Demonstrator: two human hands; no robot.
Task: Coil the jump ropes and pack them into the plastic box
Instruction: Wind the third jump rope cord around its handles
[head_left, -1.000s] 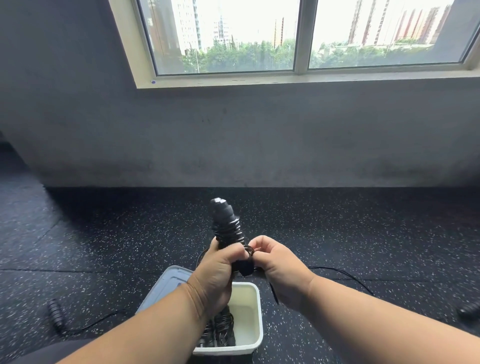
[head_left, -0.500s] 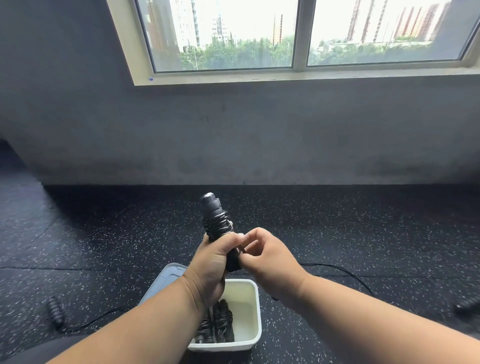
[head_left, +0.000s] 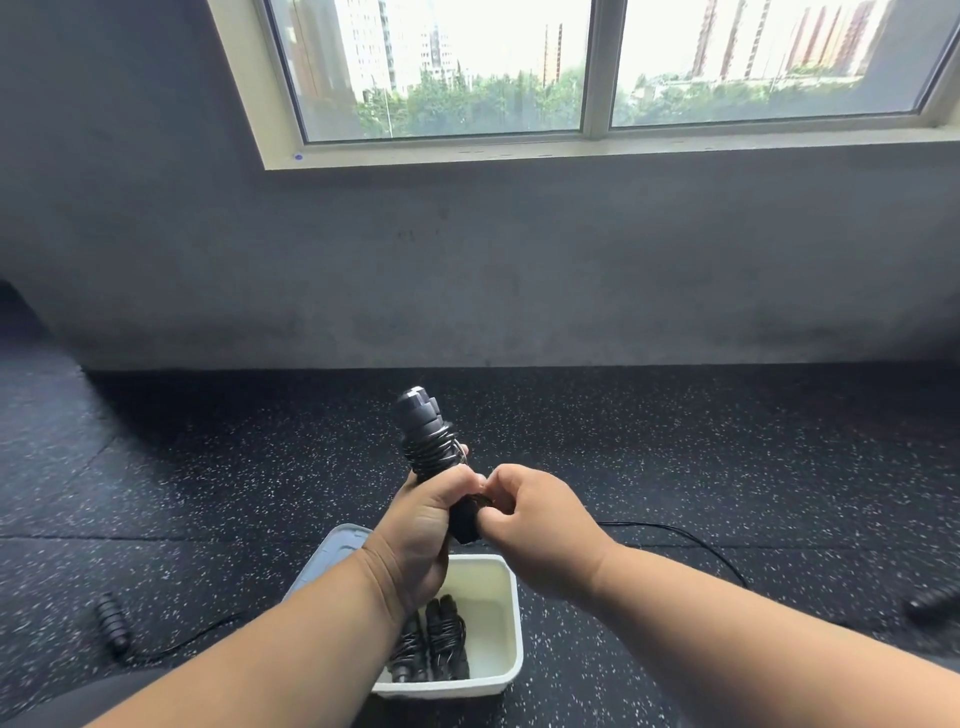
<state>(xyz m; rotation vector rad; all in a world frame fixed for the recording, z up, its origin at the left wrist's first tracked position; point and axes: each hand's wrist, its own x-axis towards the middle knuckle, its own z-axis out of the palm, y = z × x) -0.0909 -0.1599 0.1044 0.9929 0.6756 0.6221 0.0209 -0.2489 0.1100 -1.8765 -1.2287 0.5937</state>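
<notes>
My left hand (head_left: 421, 525) grips a pair of black jump rope handles (head_left: 426, 441) held upright, with thin black cord wound around them. At the lower end of those handles, my right hand (head_left: 540, 525) pinches the cord. Below my hands a white plastic box (head_left: 498, 623) sits on the floor, and a coiled jump rope (head_left: 436, 644) lies inside it on the left. The box's lid (head_left: 332, 556) lies against its left side.
Another jump rope lies loose on the black speckled floor: one handle (head_left: 111, 621) at the left, a thin cord (head_left: 691, 540) running right, and a second handle (head_left: 932, 600) at the right edge. A grey wall with a window is ahead.
The bundle in my left hand has tilted and shifted slightly left. My right hand has moved closer to the handles' lower end, working the cord there.
</notes>
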